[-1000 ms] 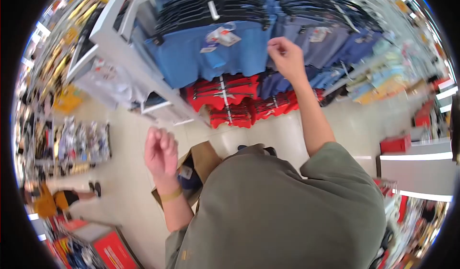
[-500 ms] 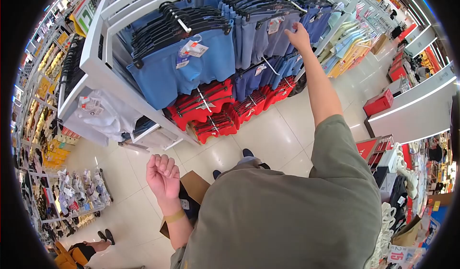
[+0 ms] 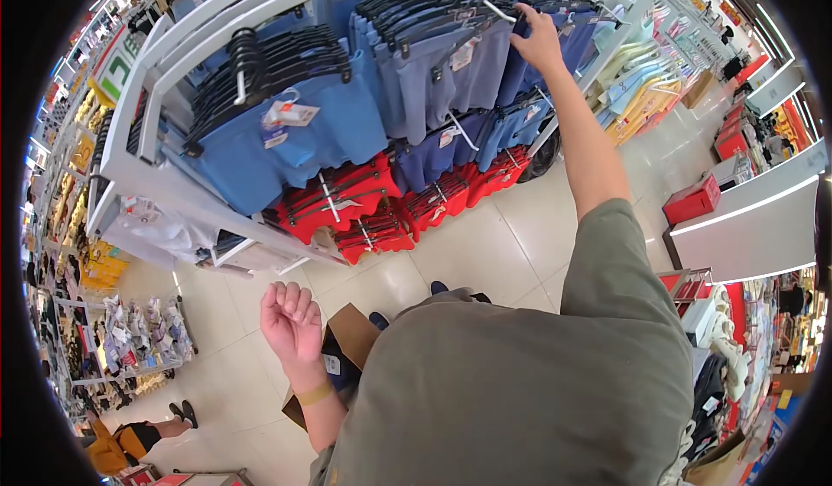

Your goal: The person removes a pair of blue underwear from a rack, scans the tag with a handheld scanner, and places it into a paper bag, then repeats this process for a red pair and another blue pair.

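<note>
My right hand (image 3: 537, 39) reaches to the rack's top row, its thumb and fingers apart beside the end of a metal prong (image 3: 485, 1), next to grey-blue shorts (image 3: 451, 74) and darker blue shorts (image 3: 520, 66) on black hangers. Whether a fingertip touches a hanger is too small to tell. My left hand (image 3: 293, 320) is raised palm up near my body with its fingers curled in, and nothing shows in it. An open cardboard box (image 3: 351, 334) with dark contents is beside my left forearm. Lighter blue shorts (image 3: 260, 157) with tags hang at the rack's left.
Red garments (image 3: 342, 196) hang on the lower prongs. A white rack frame (image 3: 139, 161) stands at the left, pastel clothes (image 3: 637, 96) at the right. A red box (image 3: 692, 200) is by a white counter. Another person's legs (image 3: 165, 427) show at the lower left.
The view has shifted, and the rack appears farther left and closer. My right hand has moved up to the prong's end. My left hand keeps its curled pose.
</note>
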Motion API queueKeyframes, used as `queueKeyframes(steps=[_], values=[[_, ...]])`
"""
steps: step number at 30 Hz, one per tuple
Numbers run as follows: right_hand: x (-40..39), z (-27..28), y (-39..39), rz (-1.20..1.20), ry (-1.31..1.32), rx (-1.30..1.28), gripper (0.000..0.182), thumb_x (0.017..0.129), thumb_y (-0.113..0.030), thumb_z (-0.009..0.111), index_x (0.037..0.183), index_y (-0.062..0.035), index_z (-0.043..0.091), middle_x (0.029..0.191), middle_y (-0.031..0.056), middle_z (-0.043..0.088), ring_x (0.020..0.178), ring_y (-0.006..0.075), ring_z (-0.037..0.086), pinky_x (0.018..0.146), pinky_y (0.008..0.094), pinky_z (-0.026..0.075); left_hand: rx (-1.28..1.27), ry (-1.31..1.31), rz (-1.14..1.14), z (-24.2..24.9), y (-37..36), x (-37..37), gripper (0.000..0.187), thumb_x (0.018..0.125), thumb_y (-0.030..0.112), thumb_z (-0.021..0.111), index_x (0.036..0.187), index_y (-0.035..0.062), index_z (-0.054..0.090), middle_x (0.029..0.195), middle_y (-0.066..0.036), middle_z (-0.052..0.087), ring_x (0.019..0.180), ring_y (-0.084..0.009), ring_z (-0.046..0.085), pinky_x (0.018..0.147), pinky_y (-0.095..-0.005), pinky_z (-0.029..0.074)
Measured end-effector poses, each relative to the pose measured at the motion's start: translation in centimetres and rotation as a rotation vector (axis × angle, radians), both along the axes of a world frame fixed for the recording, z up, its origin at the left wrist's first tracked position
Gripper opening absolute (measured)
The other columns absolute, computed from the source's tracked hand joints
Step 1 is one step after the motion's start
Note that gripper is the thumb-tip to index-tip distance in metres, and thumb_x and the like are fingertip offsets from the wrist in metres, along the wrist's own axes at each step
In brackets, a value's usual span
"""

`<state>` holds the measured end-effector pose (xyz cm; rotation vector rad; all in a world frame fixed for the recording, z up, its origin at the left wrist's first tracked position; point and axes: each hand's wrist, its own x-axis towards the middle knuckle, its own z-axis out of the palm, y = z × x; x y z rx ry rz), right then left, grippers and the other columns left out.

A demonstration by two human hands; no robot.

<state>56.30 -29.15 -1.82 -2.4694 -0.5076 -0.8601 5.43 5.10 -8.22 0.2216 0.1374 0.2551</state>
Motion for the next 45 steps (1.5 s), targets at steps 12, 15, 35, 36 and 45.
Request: queueKeyframes(steps=[12, 15, 35, 36, 45], values=[[5.2, -2.3, -2.4, 0.477, 0.116, 0.356, 0.037, 0.077, -0.010, 0.069, 0.113, -0.0077, 0.065, 0.106, 0.0096, 0.067, 0.096, 0.0221, 0.065, 0.089, 0.0332, 0.050, 0.063, 0.135, 0.024, 1.1, -8.5, 3.6, 0.027, 0.101, 0.019, 0.043, 0.079, 0.0047, 0.048, 0.068, -0.006, 0.046, 0.059, -0.0159, 0.043, 0.051, -0.0272, 0.039], [5.5, -2.2, -2.3, 0.510, 0.289, 0.481, 0.026, 0.085, -0.014, 0.068, 0.109, -0.0058, 0.065, 0.091, 0.0048, 0.069, 0.083, 0.0129, 0.065, 0.076, 0.0271, 0.050, 0.101, 0.150, 0.031, 1.8, -8.5, 4.1, 0.028, 0.101, 0.019, 0.043, 0.078, 0.0051, 0.047, 0.067, -0.005, 0.044, 0.058, -0.0145, 0.040, 0.050, -0.0262, 0.037], [0.7, 1.1, -2.4, 0.593, 0.760, 0.520, 0.019, 0.089, -0.027, 0.069, 0.082, -0.0097, 0.065, 0.060, -0.0058, 0.051, 0.050, 0.0045, 0.043, 0.042, 0.0222, 0.029, 0.090, 0.259, -0.034, 0.8, -7.3, 4.3, 0.024, 0.100, 0.018, 0.045, 0.079, 0.0056, 0.046, 0.068, -0.005, 0.044, 0.058, -0.0152, 0.041, 0.051, -0.0269, 0.039], [0.6, 1.0, -2.6, 0.623, 0.734, 0.525, 0.020, 0.090, -0.028, 0.068, 0.082, -0.0102, 0.065, 0.061, -0.0061, 0.051, 0.049, 0.0045, 0.042, 0.041, 0.0226, 0.028, 0.093, 0.254, -0.045, 0.8, -7.3, 4.3, 0.025, 0.100, 0.018, 0.044, 0.079, 0.0056, 0.046, 0.068, -0.005, 0.044, 0.059, -0.0151, 0.041, 0.051, -0.0269, 0.039], [3.4, -2.2, -3.3, 0.715, 0.679, 0.692, 0.026, 0.093, -0.032, 0.066, 0.101, -0.0072, 0.066, 0.085, -0.0025, 0.062, 0.076, 0.0069, 0.051, 0.068, 0.0252, 0.039, 0.090, 0.270, -0.036, 0.6, -6.7, 3.5, 0.024, 0.099, 0.018, 0.046, 0.079, 0.0056, 0.046, 0.067, -0.005, 0.045, 0.058, -0.0151, 0.041, 0.051, -0.0268, 0.038]])
